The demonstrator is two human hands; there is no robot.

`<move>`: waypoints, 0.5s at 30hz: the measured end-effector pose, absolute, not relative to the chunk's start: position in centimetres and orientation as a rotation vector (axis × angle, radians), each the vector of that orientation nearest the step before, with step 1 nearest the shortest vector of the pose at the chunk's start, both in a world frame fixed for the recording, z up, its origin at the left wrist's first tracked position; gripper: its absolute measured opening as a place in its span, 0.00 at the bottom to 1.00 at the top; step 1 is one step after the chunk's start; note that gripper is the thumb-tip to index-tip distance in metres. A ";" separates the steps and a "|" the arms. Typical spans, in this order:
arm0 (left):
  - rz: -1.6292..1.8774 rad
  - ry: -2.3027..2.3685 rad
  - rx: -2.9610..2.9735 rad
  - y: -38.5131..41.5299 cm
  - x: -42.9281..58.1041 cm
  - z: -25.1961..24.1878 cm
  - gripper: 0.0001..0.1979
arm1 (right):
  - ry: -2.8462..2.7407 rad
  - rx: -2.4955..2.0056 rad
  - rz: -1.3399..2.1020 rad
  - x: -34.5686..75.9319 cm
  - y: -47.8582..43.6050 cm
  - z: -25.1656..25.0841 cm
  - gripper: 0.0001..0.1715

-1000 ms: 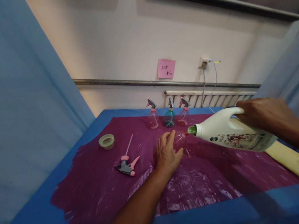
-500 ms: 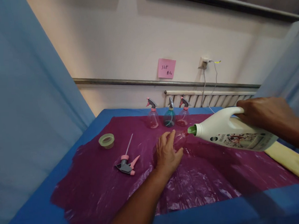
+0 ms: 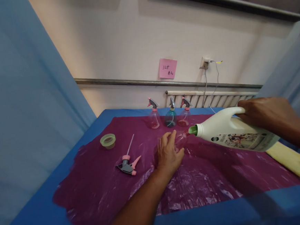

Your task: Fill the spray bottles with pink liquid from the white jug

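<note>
Left hand (image 3: 168,153): your fingers and thumb grip the clear bottle (image 3: 180,140), tilted rightward.
Right hand (image 3: 265,112): your fist holds the cream jug (image 3: 219,129) by its handle, mouth at the bottle's neck.
Trigger sprayer head (image 3: 127,167): lies on the purple sheet (image 3: 93,186), left of your left hand.

Right hand (image 3: 265,109) grips white jug (image 3: 218,128) by its handle, jug tipped, green-lined mouth at the neck of a clear bottle (image 3: 180,139). Left hand (image 3: 168,153) is curled around that bottle, which leans toward the jug. Flow between the two: can't tell. Loose pink-gray spray head (image 3: 127,167) lies left of the left hand, pale green cap (image 3: 108,140) beyond it. Three spray bottles (image 3: 170,117) stand in a row at the back of the purple plastic sheet (image 3: 98,186). Folded yellow cloth (image 3: 295,163) at right. Pink note (image 3: 167,68) on the wall.
</note>
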State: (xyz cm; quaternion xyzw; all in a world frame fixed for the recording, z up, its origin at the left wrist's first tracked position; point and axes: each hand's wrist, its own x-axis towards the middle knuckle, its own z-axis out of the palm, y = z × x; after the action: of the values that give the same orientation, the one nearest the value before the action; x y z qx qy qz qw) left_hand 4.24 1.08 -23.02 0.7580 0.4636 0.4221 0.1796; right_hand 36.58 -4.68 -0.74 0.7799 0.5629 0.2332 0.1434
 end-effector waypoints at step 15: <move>1.204 1.322 2.138 1.0 4.3 -23.0 0.44 | 1.625 2.240 0.682 36.5 -4.6 -0.4 0.23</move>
State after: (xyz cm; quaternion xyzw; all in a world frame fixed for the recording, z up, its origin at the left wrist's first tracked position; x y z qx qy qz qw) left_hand 4.31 1.02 -23.01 0.7551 0.4668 0.4252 0.1766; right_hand 36.51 -4.65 -0.44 0.7777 0.5639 0.2369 0.1451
